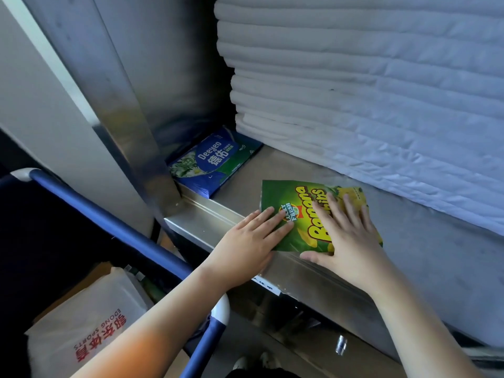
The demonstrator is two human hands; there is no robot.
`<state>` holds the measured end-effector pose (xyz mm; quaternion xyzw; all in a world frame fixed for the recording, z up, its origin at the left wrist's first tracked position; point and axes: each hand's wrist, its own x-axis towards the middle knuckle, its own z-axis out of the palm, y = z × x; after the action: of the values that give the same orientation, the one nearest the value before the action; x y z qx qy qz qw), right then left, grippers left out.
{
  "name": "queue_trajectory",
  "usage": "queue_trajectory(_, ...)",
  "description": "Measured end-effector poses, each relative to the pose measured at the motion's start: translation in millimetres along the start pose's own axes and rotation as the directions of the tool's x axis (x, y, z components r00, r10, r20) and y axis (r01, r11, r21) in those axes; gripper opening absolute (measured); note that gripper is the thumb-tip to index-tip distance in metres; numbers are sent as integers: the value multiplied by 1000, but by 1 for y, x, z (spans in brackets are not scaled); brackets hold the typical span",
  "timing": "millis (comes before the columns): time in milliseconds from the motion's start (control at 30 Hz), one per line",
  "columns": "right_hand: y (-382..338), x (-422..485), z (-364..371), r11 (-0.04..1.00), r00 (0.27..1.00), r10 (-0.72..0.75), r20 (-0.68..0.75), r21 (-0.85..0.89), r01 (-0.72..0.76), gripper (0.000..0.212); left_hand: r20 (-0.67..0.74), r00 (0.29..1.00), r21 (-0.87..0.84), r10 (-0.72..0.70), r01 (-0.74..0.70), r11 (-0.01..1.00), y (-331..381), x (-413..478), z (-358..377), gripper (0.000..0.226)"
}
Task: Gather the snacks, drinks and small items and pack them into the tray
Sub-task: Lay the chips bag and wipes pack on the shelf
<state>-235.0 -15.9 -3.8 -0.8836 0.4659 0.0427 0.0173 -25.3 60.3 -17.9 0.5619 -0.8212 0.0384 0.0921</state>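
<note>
- Stainless shelf (286, 170) filled most of the shot, a metal ledge with a raised lip along its front edge and a shiny upright post at its left end.
- Big stack of folded white linens (354, 77) sat along the back of the shelf, piled way up out of view.
- Blue-padded cart rail (109, 214) ran diagonally below the shelf's left end, with a white plastic bag (81, 323) printed in red lettering under it.
- Green banana chips bag (302, 214) lay flat at the front edge of the shelf, roughly mid-length, one side hanging over the lip a bit.
- Blue Deeyeo wipes pack (215, 162) was tucked in the back left corner of the shelf, right against the post, well apart from the chips.
- Left hand (251, 241) was spread flat, fingers on the bag's left edge, palm on the lip, not gripping.
- Right hand (346, 236) was flat too, pressing down on the middle of the bag, thumb at the front edge.
</note>
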Motion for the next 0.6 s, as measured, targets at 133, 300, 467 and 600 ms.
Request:
queue_trajectory(133,-12,6,1,999,999,-40,-21,24,40,103,-47,999,26,28,-26,999,-5,-11,-5,49)
queue_trajectory(300,-22,8,0,979,980,-149,-135,116,165,83,-144,989,72,26,-16,997,-13,-23,-11,47)
queue_trajectory(467,-27,13,-2,920,908,-275,-316,190,344,79,-274,962,122,6,29,992,-25,-32,-22,42)
queue_trajectory(600,-31,31,-5,901,876,-282,-391,207,382,80,-284,958,171,-33,84,982,-36,-37,-27,48)
